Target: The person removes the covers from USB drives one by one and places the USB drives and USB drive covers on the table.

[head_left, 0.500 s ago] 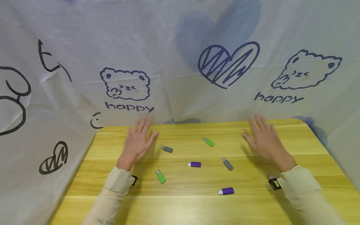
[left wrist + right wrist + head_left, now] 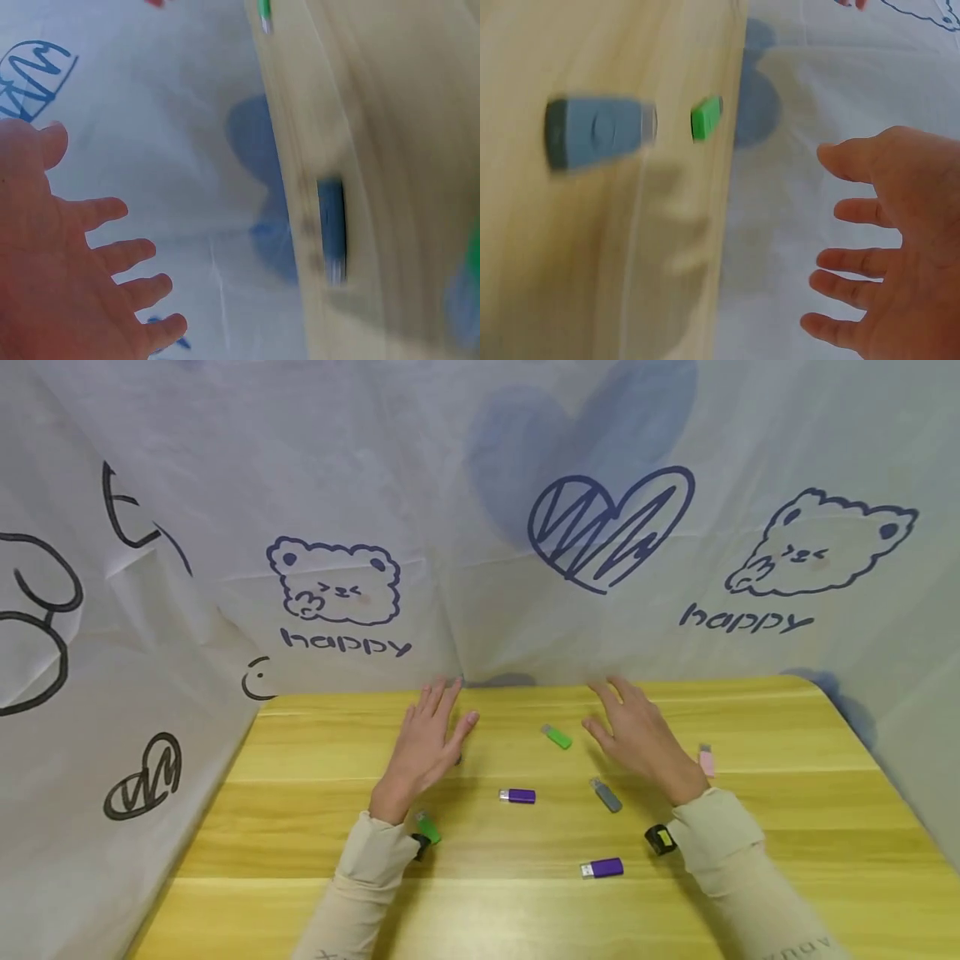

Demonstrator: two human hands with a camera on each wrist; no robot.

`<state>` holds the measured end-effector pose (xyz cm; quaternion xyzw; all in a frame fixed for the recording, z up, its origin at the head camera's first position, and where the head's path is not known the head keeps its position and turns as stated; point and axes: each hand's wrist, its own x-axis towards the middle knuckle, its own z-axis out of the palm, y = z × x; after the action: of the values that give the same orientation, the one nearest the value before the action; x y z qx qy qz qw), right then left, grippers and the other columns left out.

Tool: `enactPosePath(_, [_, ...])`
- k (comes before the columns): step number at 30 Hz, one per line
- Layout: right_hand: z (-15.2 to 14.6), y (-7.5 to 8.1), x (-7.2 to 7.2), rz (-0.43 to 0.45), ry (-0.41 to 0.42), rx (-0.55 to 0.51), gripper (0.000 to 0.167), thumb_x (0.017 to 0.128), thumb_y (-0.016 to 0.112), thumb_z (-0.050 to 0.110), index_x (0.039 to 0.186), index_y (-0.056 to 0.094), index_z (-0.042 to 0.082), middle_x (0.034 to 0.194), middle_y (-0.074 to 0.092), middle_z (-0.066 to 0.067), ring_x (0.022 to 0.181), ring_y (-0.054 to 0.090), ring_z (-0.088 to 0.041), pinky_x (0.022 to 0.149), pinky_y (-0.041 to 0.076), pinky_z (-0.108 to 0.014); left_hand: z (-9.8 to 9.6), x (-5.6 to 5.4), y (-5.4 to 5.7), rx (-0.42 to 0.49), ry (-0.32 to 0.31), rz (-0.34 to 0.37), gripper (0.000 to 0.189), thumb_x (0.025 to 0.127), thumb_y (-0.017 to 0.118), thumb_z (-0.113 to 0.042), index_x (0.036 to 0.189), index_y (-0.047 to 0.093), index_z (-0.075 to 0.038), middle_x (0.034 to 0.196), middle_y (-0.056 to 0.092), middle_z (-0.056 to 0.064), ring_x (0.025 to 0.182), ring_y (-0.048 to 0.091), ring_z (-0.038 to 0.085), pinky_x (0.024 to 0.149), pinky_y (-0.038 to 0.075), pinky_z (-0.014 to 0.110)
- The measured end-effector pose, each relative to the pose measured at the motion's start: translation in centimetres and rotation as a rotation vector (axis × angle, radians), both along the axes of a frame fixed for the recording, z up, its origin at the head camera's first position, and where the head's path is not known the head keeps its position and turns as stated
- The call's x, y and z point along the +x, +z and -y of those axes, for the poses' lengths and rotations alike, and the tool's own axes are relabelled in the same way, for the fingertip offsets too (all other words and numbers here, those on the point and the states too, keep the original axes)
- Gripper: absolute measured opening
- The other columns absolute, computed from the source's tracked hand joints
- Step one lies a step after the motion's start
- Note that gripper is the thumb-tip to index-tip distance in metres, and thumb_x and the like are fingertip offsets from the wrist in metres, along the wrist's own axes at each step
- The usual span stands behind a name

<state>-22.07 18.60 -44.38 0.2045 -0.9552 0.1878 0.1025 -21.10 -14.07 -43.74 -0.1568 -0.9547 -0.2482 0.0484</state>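
My left hand [image 2: 423,747] hovers over the left part of the wooden table, fingers spread and holding nothing. Beneath it a grey USB stick [image 2: 332,225] is mostly hidden in the head view. A green USB stick [image 2: 429,829] lies by the left wrist, partly covered. To the right, my right hand [image 2: 641,739] is also raised with extended fingers and an empty palm. Nearest it are another green USB stick [image 2: 557,737], a second grey USB stick [image 2: 606,796] and, beyond the wrist, a pink USB stick [image 2: 707,761]. Two purple USB sticks [image 2: 521,796] lie centrally and nearer the front.
The yellow wood-grain table [image 2: 300,868] ends at its far edge against a white cloth [image 2: 465,602] printed with hearts and bear faces. Cloth also hangs at the left and right sides. Each wrist wears a small black camera [image 2: 660,839].
Both hands have moved inward, the left one rightward and the right one leftward. The pink USB stick has come into sight, while the left grey one is now mostly covered.
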Motion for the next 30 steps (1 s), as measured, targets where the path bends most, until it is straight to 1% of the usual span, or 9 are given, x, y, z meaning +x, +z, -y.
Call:
enactPosePath(6, [2.9,-0.7,-1.3,0.133,0.046,-0.012,0.053,0.103,0.065,0.023,0.147,0.049,-0.002,0.143,0.048,-0.028,0.128,0.049,-0.046,0.100,0.047,-0.061,-2.5,0.0,-0.6,0.163,-0.035,-0.005,0.063,0.111,0.035,-0.047,0.161,0.032,-0.009,0.167,0.023,0.018,0.153,0.020,0.040,0.123,0.017,0.057])
enactPosePath(9, [3.9,-1.2,-1.8,0.194,0.070,-0.024,0.052,0.103,0.065,0.024,0.146,0.051,0.000,0.139,0.052,-0.025,0.124,0.053,-0.042,0.099,0.049,-0.057,-3.3,0.1,-0.8,0.233,-0.048,-0.008,0.061,0.111,0.036,-0.046,0.160,0.036,-0.009,0.166,0.026,0.019,0.152,0.024,0.041,0.122,0.020,0.057])
enactPosePath(12, [4.5,-1.8,-2.1,0.229,0.082,-0.021,0.050,0.101,0.067,0.022,0.143,0.054,-0.001,0.133,0.055,-0.022,0.119,0.056,-0.039,0.099,0.050,-0.054,-4.0,0.3,-0.9,0.282,-0.055,-0.007,0.060,0.111,0.038,-0.047,0.158,0.038,-0.010,0.165,0.028,0.018,0.151,0.026,0.040,0.121,0.023,0.058])
enactPosePath(16, [4.9,-2.2,-2.3,0.251,0.086,-0.013,0.050,0.097,0.071,0.018,0.140,0.057,-0.003,0.126,0.058,-0.020,0.111,0.058,-0.035,0.096,0.051,-0.051,-4.7,0.6,-1.4,0.318,-0.049,-0.020,0.057,0.110,0.043,-0.042,0.156,0.042,-0.008,0.163,0.033,0.020,0.149,0.031,0.040,0.119,0.027,0.058])
enactPosePath(19, [5.1,-2.4,-2.5,0.257,0.088,0.001,0.048,0.096,0.073,0.016,0.137,0.058,-0.004,0.118,0.060,-0.019,0.102,0.059,-0.032,0.089,0.053,-0.048,-5.0,0.7,-1.7,0.325,-0.051,-0.029,0.055,0.110,0.046,-0.038,0.155,0.044,-0.006,0.160,0.036,0.022,0.148,0.034,0.040,0.119,0.029,0.057])
enactPosePath(22, [5.2,-2.5,-2.8,0.273,0.093,0.001,0.038,0.094,0.075,0.011,0.126,0.064,-0.005,0.108,0.062,-0.016,0.093,0.060,-0.028,0.083,0.055,-0.044,-5.4,0.8,-2.0,0.321,-0.063,-0.026,0.054,0.110,0.047,-0.037,0.154,0.044,-0.006,0.159,0.037,0.023,0.147,0.034,0.041,0.119,0.029,0.057])
enactPosePath(24, [5.2,-2.5,-3.0,0.277,0.095,-0.001,0.027,0.094,0.074,0.007,0.117,0.069,-0.005,0.104,0.065,-0.015,0.093,0.062,-0.029,0.083,0.056,-0.043,-5.7,0.8,-1.9,0.319,-0.068,-0.018,0.054,0.110,0.048,-0.036,0.154,0.044,-0.006,0.159,0.038,0.021,0.147,0.035,0.040,0.119,0.029,0.056])
enactPosePath(26, [5.2,-2.5,-3.1,0.279,0.102,-0.008,0.019,0.093,0.073,0.002,0.110,0.073,-0.005,0.104,0.068,-0.015,0.096,0.065,-0.031,0.085,0.057,-0.044,-5.8,0.8,-1.9,0.326,-0.067,-0.029,0.051,0.109,0.050,-0.034,0.152,0.047,-0.005,0.158,0.040,0.021,0.145,0.037,0.041,0.118,0.031,0.056])
enactPosePath(30, [5.3,-2.4,-3.3,0.289,0.096,-0.020,0.017,0.093,0.071,0.001,0.109,0.075,-0.003,0.108,0.071,-0.015,0.102,0.066,-0.033,0.089,0.056,-0.046,-5.7,0.8,-2.0,0.390,-0.063,-0.077,0.045,0.107,0.057,-0.027,0.144,0.055,-0.001,0.149,0.049,0.022,0.138,0.046,0.042,0.113,0.038,0.058])
